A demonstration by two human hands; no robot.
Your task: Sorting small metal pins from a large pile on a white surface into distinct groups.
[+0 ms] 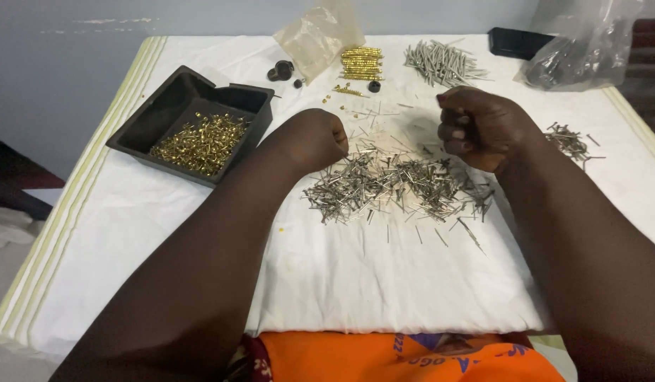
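Both of your hands are curled into fists over the white cloth (384,283); whether either one holds pins, you cannot tell from here. The heap of silver pins (398,185) lies between and just below them, its long axis running left to right. Your left hand (314,140) rests at its left end, your right hand (483,129) hovers above its right end, about equally near.

Pile of metal pins (398,185) lies between both fists; tray of brass pieces (193,124) sits left; plastic bags behind.
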